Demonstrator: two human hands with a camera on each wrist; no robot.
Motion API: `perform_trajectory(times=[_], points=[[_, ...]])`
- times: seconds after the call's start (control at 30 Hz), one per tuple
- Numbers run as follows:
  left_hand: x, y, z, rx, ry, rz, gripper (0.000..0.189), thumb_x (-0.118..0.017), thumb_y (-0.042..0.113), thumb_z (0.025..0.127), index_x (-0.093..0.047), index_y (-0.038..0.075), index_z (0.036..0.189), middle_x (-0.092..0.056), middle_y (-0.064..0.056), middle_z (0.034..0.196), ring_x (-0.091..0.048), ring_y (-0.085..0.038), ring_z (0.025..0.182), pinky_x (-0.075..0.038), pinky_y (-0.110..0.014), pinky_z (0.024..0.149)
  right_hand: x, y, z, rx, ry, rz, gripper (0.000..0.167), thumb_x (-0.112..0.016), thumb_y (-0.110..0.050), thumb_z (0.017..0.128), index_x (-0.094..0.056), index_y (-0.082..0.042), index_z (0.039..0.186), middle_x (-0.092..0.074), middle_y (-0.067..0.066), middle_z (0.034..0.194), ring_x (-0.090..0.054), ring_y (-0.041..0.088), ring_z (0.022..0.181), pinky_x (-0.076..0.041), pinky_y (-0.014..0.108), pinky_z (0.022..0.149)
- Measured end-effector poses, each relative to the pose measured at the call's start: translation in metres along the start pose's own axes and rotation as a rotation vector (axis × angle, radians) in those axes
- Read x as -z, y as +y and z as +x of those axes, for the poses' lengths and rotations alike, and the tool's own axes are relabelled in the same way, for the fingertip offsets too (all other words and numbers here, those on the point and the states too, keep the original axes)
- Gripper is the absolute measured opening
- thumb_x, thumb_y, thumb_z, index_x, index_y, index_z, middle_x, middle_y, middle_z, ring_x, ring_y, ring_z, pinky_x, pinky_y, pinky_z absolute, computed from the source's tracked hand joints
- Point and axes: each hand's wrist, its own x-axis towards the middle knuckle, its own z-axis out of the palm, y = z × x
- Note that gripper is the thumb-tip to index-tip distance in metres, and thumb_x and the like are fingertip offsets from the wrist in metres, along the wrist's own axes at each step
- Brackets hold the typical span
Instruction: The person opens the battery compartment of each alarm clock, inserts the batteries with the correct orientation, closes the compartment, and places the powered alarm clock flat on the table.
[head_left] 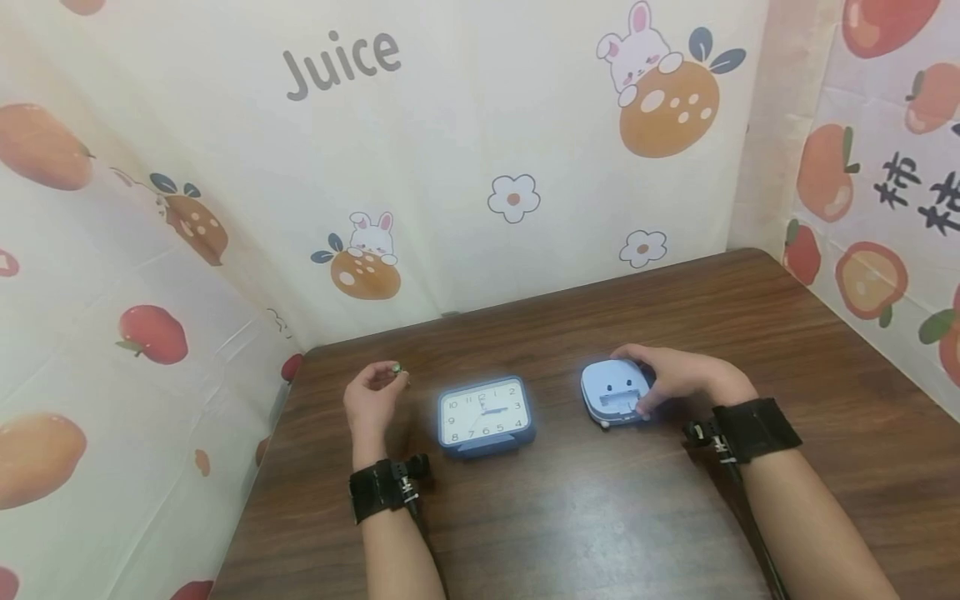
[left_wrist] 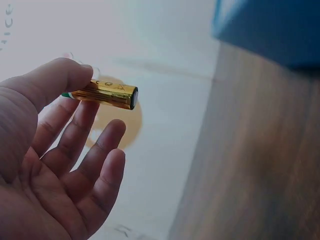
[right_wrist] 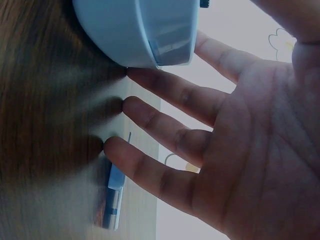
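Between thumb and fingertips of my left hand (head_left: 372,402) is a battery (left_wrist: 111,94), gold with some green; its flat end points away from the hand in the left wrist view. The other fingers are loosely bent. My right hand (head_left: 686,377) holds the right side of a light-blue rounded device (head_left: 604,377), thumb at the front edge and fingers behind. Two dark dots and a rectangular recess show on its upper face. In the right wrist view, the lower fingertips touch the table beside the device (right_wrist: 117,30). A blue alarm clock (head_left: 485,415) stands between the hands.
All this is on a brown wood-grain table (head_left: 570,517). In the right wrist view, a slim light-blue and dark piece (right_wrist: 115,195) lies beyond the fingers, its kind unclear. Printed curtains (head_left: 465,125) border the table at the back and sides.
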Motion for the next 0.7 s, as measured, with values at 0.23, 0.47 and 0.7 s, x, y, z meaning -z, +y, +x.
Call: perform_trajectory(times=[0.23,0.47,0.7], points=[[-0.005,0.028,-0.014,-0.070,-0.017,-0.066,0.023,-0.074,0.025,0.082,-0.071,0.018,0.103,-0.070,-0.002,0.104,-0.063,-0.017,0.101,-0.050,-0.031,0.078,0.000,-0.001,0.000,-0.008,0.000,0.007,0.091,-0.085,-0.039,0.066,-0.041,-0.017,0.142,-0.052,0.016,0.136,-0.050,0.033,0.118,-0.044,0.050,0.091],[-0.018,0.050,-0.028,-0.127,-0.071,-0.106,0.021,-0.074,0.024,0.083,-0.070,0.020,0.103,-0.068,0.000,0.102,-0.063,-0.016,0.098,-0.050,-0.035,0.081,-0.001,-0.002,0.000,-0.012,-0.005,0.009,0.088,-0.085,-0.037,0.067,-0.041,-0.017,0.141,-0.052,0.015,0.134,-0.050,0.032,0.116,-0.043,0.050,0.091],[-0.052,0.067,-0.041,-0.237,-0.226,-0.150,0.022,-0.075,0.020,0.082,-0.070,0.022,0.103,-0.070,0.003,0.099,-0.065,-0.014,0.096,-0.053,-0.037,0.083,-0.001,-0.003,0.000,-0.025,-0.001,0.010,0.088,-0.085,-0.037,0.067,-0.041,-0.018,0.141,-0.053,0.015,0.133,-0.050,0.032,0.114,-0.043,0.049,0.090]])
